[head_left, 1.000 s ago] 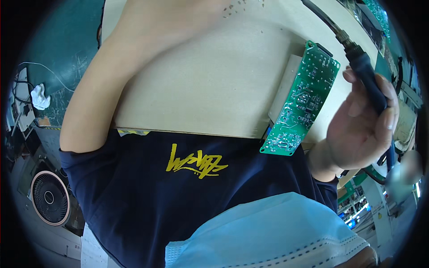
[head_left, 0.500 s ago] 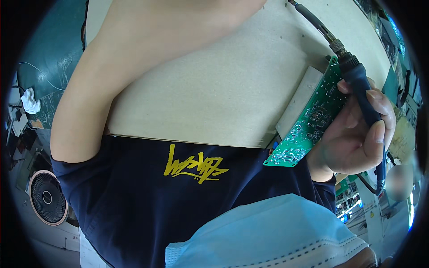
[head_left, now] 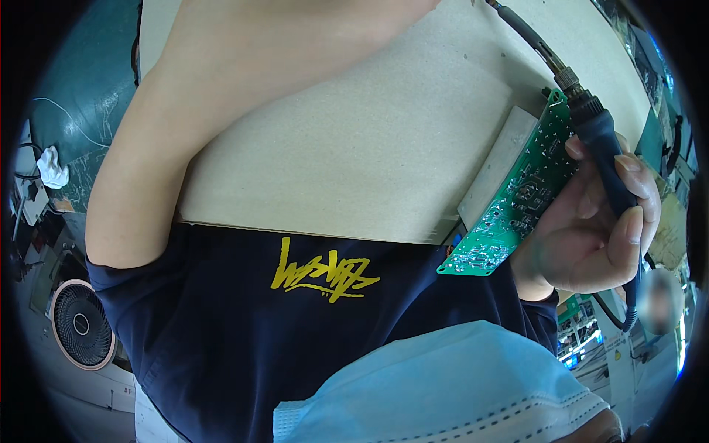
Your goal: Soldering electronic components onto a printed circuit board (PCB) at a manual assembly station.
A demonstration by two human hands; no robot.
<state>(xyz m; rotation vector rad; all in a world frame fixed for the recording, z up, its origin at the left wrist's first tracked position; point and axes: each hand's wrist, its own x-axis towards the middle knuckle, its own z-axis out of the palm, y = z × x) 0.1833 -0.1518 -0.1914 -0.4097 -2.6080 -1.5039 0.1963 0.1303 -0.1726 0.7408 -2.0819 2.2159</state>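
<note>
In my right hand (head_left: 598, 236) is a soldering iron (head_left: 602, 140) with a dark blue handle. Its fingers close round the grip, and the metal shaft points up toward the top edge. Beside that hand, and partly behind it, a green circuit board (head_left: 509, 207) stands tilted, its solder side showing. A flat grey metal piece (head_left: 498, 166) lies along the board's left side. My left arm reaches across the top; only the edge of my left hand (head_left: 391, 15) shows, its fingers cut off by the frame.
A pale board-like work surface (head_left: 332, 162) spreads in front of me. On the green bench at the left lies a crumpled white cloth or tissue (head_left: 52, 168). A round fan (head_left: 83, 325) stands lower left. The iron's cord (head_left: 628, 317) curves down at the right.
My right hand and the soldering iron have shifted slightly right and down. The circuit board stays nearly where it was, and my left arm has barely moved.
</note>
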